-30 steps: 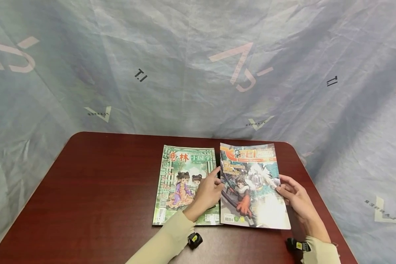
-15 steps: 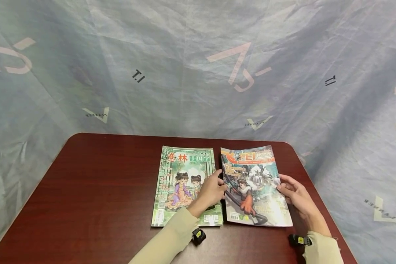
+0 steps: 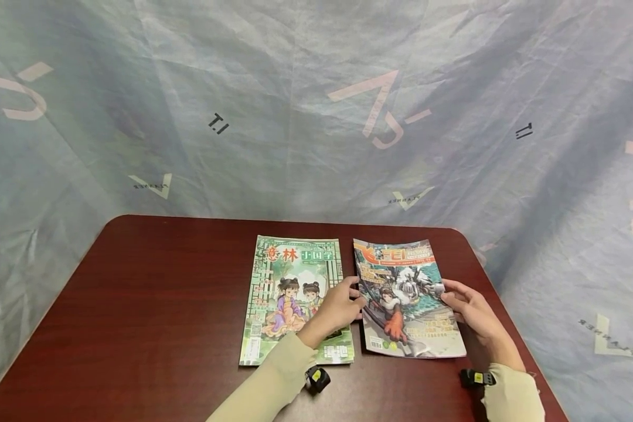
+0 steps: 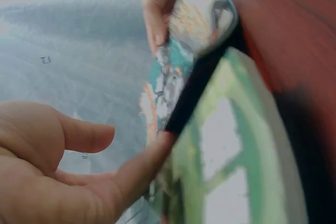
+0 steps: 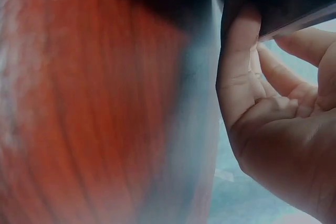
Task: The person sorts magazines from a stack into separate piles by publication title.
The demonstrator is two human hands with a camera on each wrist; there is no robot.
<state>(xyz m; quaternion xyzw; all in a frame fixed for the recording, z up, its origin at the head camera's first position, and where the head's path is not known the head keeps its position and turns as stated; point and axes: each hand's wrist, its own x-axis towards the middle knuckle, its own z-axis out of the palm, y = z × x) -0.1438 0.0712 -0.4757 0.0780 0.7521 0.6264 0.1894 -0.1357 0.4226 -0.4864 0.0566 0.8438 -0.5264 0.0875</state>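
Blue-grey printed sheeting (image 3: 306, 105) hangs behind and round your dark red table (image 3: 137, 305), crowding its far and right edges. Two magazines lie side by side, near the table's right half: the green magazine (image 3: 290, 281) flat, the action-cover magazine (image 3: 401, 293) just right of it, with its right edge slightly lifted. Your left hand (image 3: 337, 306) rests over the green one's right margin, fingers loosely straight, a fingertip touching the action cover's left edge, gripping nothing. Your right hand (image 3: 472, 305) pinches the action cover's right edge, thumb on top, fingers curled under. Small black wrist cameras (image 3: 316, 378) sit at both cuffs.
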